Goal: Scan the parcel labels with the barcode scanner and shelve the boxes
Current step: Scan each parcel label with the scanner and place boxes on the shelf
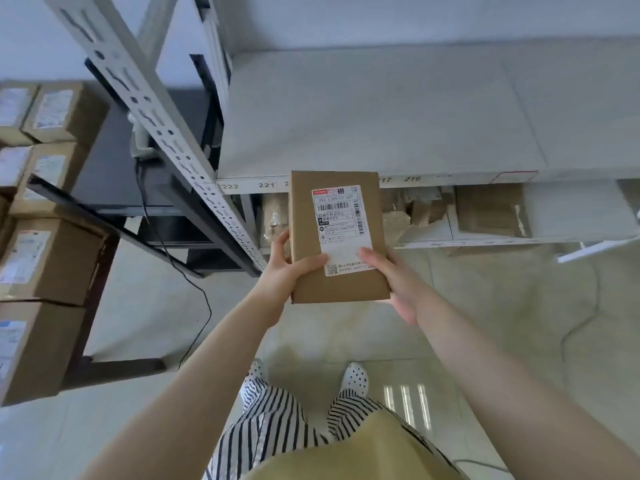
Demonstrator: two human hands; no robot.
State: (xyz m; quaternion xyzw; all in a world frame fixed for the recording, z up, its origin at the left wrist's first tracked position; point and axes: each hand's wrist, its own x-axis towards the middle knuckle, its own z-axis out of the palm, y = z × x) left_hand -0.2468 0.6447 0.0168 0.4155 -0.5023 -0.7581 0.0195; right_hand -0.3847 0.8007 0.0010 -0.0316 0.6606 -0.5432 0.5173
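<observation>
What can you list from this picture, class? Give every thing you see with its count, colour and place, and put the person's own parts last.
held parcel: one, brown with a white label, centre, in front of the shelf edge
white shelf: one, white-grey, upper right, numbered along its front edge
parcels on the lower shelf: several, brown, below the numbered edge
slotted upright: one, grey metal, leaning across upper left
stacked boxes: at least six, brown with white labels, far left
barcode scanner: one, pale, behind the upright, only partly visible
black cable: one, trailing to the floor, left of centre
floor: pale tiles
left hand: grips the parcel's left edge
right hand: fingers on the parcel's lower right
</observation>
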